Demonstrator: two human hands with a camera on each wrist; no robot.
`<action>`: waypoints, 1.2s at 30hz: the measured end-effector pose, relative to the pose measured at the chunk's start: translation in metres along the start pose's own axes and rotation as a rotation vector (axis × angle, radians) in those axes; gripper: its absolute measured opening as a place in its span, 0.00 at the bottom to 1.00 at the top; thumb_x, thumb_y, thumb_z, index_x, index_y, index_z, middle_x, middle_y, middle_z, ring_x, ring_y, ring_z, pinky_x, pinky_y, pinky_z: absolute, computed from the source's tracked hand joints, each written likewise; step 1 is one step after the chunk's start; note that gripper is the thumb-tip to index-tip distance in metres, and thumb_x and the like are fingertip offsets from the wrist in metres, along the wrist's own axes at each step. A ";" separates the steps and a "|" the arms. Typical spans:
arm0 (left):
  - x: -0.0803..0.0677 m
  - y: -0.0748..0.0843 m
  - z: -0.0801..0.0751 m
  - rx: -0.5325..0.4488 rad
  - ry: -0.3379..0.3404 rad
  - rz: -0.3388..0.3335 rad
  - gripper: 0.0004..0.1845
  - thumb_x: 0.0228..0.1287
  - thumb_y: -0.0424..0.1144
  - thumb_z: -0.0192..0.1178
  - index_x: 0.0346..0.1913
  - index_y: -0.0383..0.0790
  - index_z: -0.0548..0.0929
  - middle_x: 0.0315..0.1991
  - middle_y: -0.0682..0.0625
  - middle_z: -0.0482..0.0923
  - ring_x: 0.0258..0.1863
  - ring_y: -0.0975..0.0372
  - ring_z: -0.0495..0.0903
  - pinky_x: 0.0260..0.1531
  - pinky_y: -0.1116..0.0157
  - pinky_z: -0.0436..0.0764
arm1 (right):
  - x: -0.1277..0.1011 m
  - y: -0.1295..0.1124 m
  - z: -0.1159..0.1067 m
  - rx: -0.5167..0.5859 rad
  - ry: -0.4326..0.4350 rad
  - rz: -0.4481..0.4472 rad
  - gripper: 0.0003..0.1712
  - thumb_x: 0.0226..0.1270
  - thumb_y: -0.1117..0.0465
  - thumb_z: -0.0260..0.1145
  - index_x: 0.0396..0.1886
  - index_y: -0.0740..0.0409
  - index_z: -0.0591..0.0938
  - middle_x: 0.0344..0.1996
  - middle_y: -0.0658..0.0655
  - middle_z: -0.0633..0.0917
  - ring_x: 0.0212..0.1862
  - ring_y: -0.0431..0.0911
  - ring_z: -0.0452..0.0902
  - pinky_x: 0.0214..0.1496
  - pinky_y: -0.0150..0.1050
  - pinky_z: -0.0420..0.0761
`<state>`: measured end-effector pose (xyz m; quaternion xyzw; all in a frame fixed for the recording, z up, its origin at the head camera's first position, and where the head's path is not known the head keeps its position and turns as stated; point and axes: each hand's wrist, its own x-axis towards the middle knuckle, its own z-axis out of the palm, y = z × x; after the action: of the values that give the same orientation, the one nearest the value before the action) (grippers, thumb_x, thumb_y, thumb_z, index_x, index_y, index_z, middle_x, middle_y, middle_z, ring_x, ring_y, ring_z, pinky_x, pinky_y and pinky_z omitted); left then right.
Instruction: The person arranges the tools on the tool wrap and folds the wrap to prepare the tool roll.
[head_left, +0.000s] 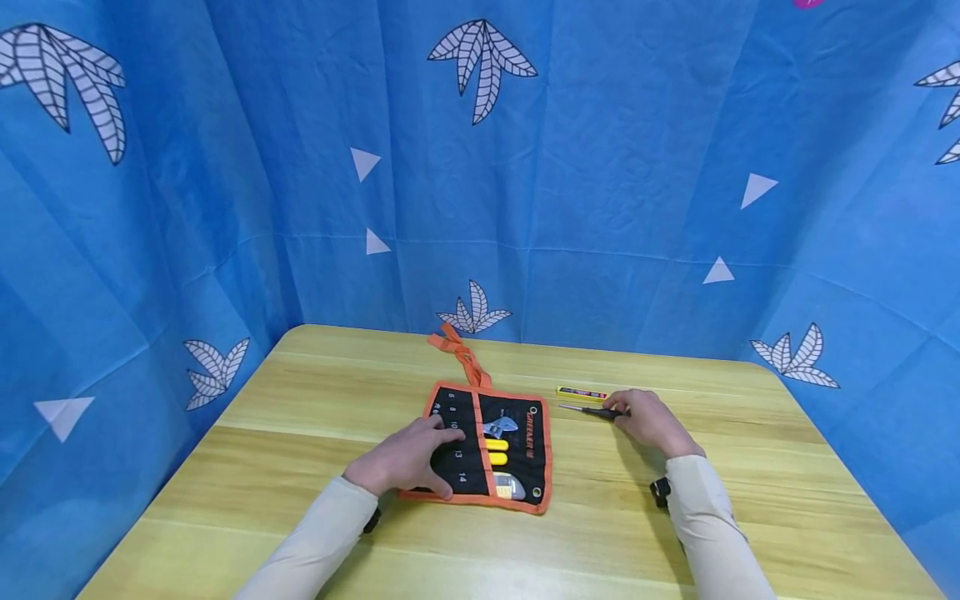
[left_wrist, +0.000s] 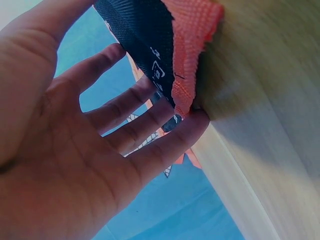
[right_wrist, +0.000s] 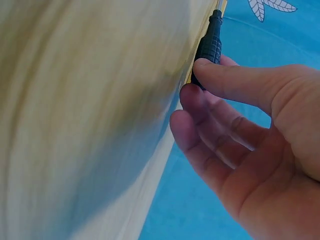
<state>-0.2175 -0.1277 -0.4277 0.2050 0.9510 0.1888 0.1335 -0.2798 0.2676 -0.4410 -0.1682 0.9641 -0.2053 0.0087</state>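
Roughly: left hand [head_left: 411,457] flat on tool roll [head_left: 517,442], right hand [head_left: 649,421] grip pinching half-hidden screwdriver [head_left: 592,410].

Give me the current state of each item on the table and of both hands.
Tool roll: unrolled flat, tools in its pockets.
Orange strap: untied, loose on table.
Screwdriver: lying on table, handle pinched.
Yellow tool: lying untouched beyond the screwdriver.
Left hand: fingers straight, pressing on the tool roll.
Right hand: pinching the screwdriver handle.
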 end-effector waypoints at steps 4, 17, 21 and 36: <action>0.000 0.000 0.001 0.002 0.002 0.002 0.45 0.46 0.50 0.83 0.70 0.50 0.78 0.71 0.39 0.68 0.65 0.47 0.70 0.65 0.45 0.76 | 0.000 -0.002 0.001 0.007 -0.001 -0.003 0.14 0.62 0.75 0.69 0.48 0.63 0.87 0.38 0.62 0.86 0.44 0.58 0.83 0.49 0.57 0.82; 0.002 0.000 0.001 0.013 -0.004 -0.006 0.44 0.47 0.51 0.83 0.70 0.51 0.77 0.72 0.39 0.67 0.66 0.47 0.70 0.65 0.43 0.75 | -0.002 -0.009 0.002 0.042 0.064 -0.035 0.14 0.62 0.75 0.70 0.48 0.66 0.88 0.39 0.62 0.87 0.42 0.55 0.83 0.46 0.53 0.83; 0.003 0.000 0.002 0.015 -0.002 -0.005 0.44 0.47 0.51 0.83 0.70 0.51 0.77 0.70 0.39 0.68 0.64 0.47 0.70 0.64 0.44 0.76 | -0.002 -0.011 -0.001 0.033 0.079 -0.053 0.14 0.64 0.74 0.69 0.50 0.66 0.87 0.42 0.63 0.88 0.43 0.56 0.83 0.46 0.53 0.84; 0.000 -0.001 0.002 0.005 0.006 -0.012 0.44 0.48 0.50 0.82 0.70 0.51 0.77 0.71 0.39 0.68 0.65 0.47 0.70 0.65 0.44 0.75 | 0.003 -0.024 -0.004 0.074 0.091 -0.074 0.15 0.67 0.71 0.70 0.52 0.61 0.88 0.45 0.61 0.88 0.42 0.52 0.84 0.47 0.52 0.84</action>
<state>-0.2176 -0.1278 -0.4299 0.1990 0.9532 0.1862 0.1312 -0.2756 0.2473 -0.4277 -0.1939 0.9484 -0.2484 -0.0363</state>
